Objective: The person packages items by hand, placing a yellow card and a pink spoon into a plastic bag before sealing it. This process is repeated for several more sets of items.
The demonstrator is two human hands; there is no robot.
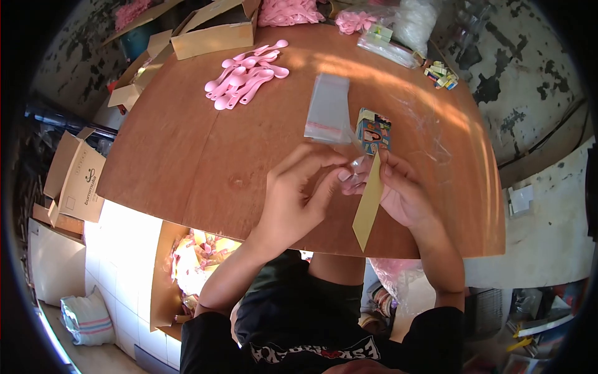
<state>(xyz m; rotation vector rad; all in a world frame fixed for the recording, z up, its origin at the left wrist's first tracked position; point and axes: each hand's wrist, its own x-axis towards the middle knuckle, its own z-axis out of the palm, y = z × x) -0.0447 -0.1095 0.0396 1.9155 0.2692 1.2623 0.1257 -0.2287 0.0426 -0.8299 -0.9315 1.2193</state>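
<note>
My right hand (403, 193) pinches a pale yellow card strip (369, 209) between thumb and fingers, and the strip hangs down at a slant past the palm. My left hand (299, 190) is closed, thumb and fingertips pinching a clear plastic bag (357, 163) close to the strip. Part of the bag is hidden by the fingers, and I cannot make out what is inside it. Just beyond my hands lies a stack of printed blue cards (374, 132). To its left is a pile of flat clear plastic bags (329, 106). Pink plastic spoons (246, 76) lie heaped farther back on the left.
The rounded wooden table (168, 156) carries small yellow-green boxes (441, 76) and bagged goods (389, 47) at the back right. A cardboard box (215, 34) stands at the back left. Below the table's front edge sits an open carton (165, 274) of wrapped items.
</note>
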